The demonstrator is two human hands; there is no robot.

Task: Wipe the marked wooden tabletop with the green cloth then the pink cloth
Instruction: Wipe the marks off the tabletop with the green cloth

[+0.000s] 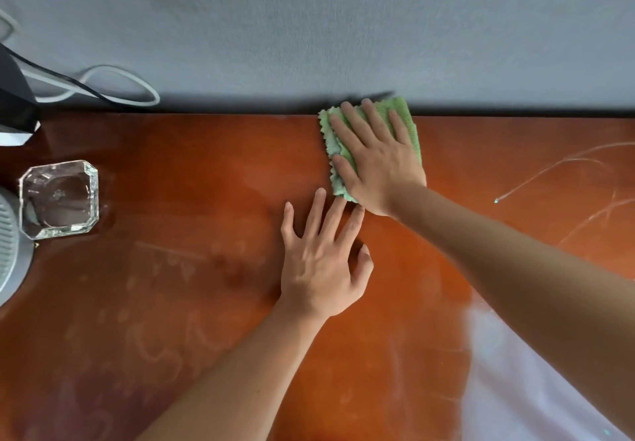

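The reddish-brown wooden tabletop (192,172) fills the lower part of the view, with pale chalky marks at the right (563,169) and faint smudged drawings at the lower left (171,344). The folded green cloth (407,121) lies at the table's far edge. My right hand (374,162) presses flat on it, fingers spread. My left hand (319,262) rests flat on the bare wood just in front of the cloth, fingers apart, its fingertips beside the cloth's near corner. No pink cloth is in view.
A clear glass dish (60,198) stands at the left, beside a grey round object (10,251) at the frame edge. A dark object (13,97) and white and black cables (113,86) lie at the back left. A grey wall (343,21) borders the far edge.
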